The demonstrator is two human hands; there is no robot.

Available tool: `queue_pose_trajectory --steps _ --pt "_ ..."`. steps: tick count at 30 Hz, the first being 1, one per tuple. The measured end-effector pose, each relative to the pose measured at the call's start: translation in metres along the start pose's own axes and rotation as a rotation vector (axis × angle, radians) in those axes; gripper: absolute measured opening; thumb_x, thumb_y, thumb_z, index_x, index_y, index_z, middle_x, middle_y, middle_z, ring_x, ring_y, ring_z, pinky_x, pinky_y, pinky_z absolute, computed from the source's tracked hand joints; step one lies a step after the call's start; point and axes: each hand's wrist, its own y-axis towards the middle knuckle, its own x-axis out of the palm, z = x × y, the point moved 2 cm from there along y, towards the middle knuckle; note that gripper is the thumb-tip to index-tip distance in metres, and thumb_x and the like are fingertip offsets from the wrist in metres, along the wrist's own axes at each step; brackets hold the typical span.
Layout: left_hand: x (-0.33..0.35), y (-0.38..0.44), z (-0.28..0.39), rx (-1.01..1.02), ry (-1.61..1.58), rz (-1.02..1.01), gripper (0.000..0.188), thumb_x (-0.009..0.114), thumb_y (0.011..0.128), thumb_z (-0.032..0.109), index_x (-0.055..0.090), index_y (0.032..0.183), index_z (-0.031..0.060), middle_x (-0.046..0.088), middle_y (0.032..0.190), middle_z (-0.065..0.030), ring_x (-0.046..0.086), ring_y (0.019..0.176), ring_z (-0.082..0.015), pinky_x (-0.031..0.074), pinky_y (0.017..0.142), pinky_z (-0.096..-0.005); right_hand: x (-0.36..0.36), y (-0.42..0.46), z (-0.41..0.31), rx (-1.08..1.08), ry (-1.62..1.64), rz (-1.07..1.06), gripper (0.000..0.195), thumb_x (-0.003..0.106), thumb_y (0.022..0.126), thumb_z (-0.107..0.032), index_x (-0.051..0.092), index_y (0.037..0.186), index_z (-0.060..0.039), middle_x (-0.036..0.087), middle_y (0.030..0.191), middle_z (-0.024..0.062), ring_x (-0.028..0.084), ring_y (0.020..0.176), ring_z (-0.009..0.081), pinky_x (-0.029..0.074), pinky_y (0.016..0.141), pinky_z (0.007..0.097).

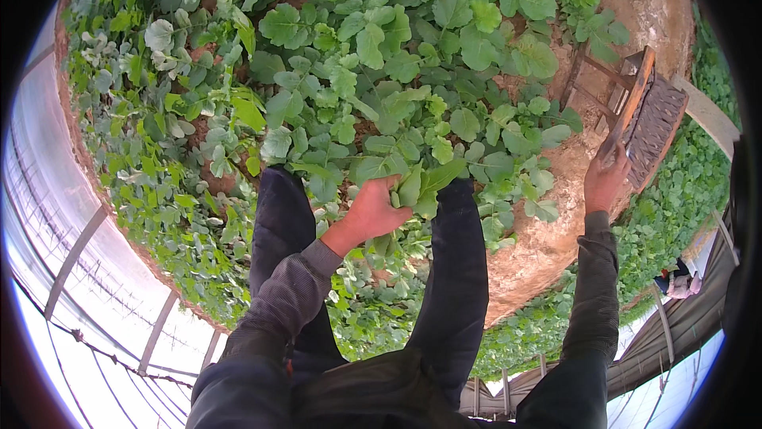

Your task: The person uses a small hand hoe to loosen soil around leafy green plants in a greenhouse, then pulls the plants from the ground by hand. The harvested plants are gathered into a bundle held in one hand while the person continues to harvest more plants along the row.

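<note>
Between my knees, my left hand (375,209) is closed around a small bunch of green leaves (419,188), just above the leafy plants (381,101) of the bed. Out to the right, my right hand (606,179) grips the edge of a small wooden stool (637,95) with a woven brown seat. The stool is tilted on its side on the bare soil path, its legs pointing left. Fingertips of the right hand are partly hidden by the frame of the stool.
A bare soil path (536,244) runs along the right of the bed, with more low green plants (673,203) beyond. Plastic sheeting (77,173) and curved supports line the left side. Another person (678,283) is far off at right.
</note>
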Motion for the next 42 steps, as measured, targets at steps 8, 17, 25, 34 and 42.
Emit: queue_pose_trajectory --steps 8,17,25,34,42 --pt "-0.067 -0.018 -0.057 -0.027 -0.383 0.277 0.035 0.069 0.076 0.003 0.065 0.110 -0.0018 0.071 0.088 -0.0045 0.063 0.078 -0.0095 0.052 0.075 -0.0284 0.054 -0.098 -0.288 -0.042 0.972 -0.809 0.045 0.046 0.082 0.012 0.058 0.123 0.0021 0.063 0.116 0.0104 0.066 0.104 0.0195 0.052 0.087 0.0290" --pt "-0.166 -0.010 -0.076 -0.035 -0.781 0.665 0.021 0.070 0.083 0.002 0.064 0.103 -0.0016 0.069 0.094 -0.0031 0.061 0.079 -0.0089 0.050 0.071 -0.0263 0.103 -0.108 -0.492 0.018 1.296 -1.177 0.051 0.049 0.091 -0.019 0.050 0.136 0.0045 0.059 0.129 0.0175 0.060 0.116 0.0235 0.047 0.099 0.0332" --pt "-0.171 -0.015 -0.082 -0.312 -1.430 0.442 0.031 0.062 0.095 0.019 0.059 0.123 0.0040 0.065 0.109 -0.0045 0.064 0.099 -0.0174 0.052 0.084 -0.0327 0.079 -0.186 -0.495 -0.215 1.137 -1.205 0.090 0.064 0.078 -0.058 0.039 0.138 0.0045 0.052 0.131 0.0250 0.054 0.119 0.0401 0.043 0.101 0.0412" --pt "-0.113 -0.017 -0.067 -0.326 -0.956 0.145 0.057 0.068 0.093 0.027 0.043 0.138 0.0032 0.058 0.123 -0.0080 0.058 0.110 -0.0165 0.048 0.091 -0.0326 0.073 -0.217 -0.433 0.099 1.151 -0.905 0.050 0.073 0.077 -0.011 0.053 0.121 0.0015 0.070 0.102 0.0158 0.069 0.088 0.0272 0.054 0.076 0.0340" --pt "-0.090 -0.011 -0.068 -0.199 -0.209 -0.067 0.059 0.072 0.085 0.029 0.052 0.129 -0.0035 0.060 0.122 -0.0208 0.064 0.105 -0.0335 0.053 0.088 -0.0380 0.083 -0.248 -0.358 0.567 1.477 -0.944 0.032 0.056 0.079 0.011 0.058 0.109 0.0002 0.064 0.091 0.0033 0.061 0.079 0.0122 0.051 0.071 0.0271"
